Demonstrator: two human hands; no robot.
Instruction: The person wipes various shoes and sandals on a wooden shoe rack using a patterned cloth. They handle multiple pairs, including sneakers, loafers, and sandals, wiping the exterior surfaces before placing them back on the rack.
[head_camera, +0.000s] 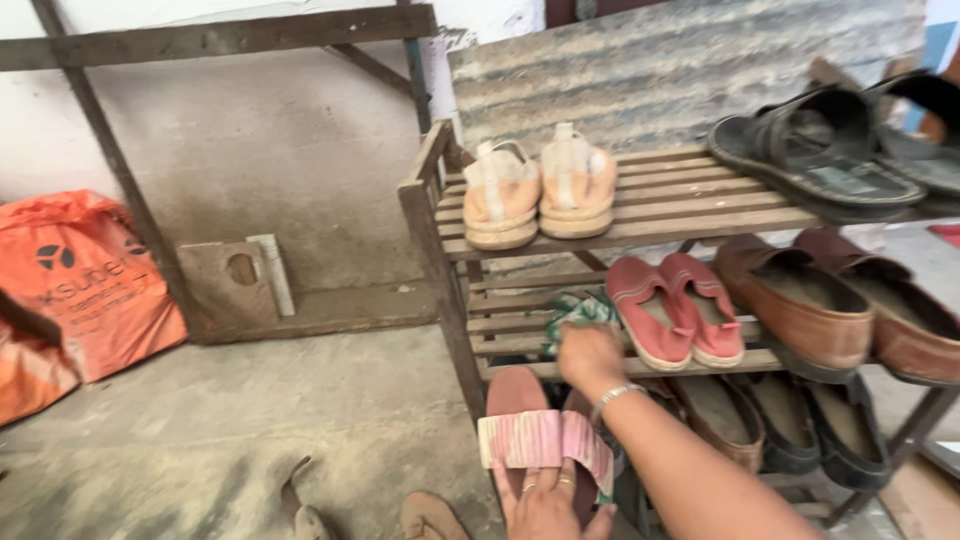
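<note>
My right hand (590, 355) presses a green cloth (578, 312) onto the rack's middle shelf (500, 322), while my left hand (548, 505) pinches 1 pink-strapped sandal (530, 430) directly below, toe up.

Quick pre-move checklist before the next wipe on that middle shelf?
1. Right hand on the green cloth: ok, pressed to the middle shelf.
2. Left hand holding the pink striped sandals: ok, fingers on the strap.
3. Red slip-ons away from the cloth: not ok, right beside it.
4. Beige shoes settled on the top shelf: ok.
5. Black sandals settled: cannot tell, they overhang the shelf's right end.
</note>
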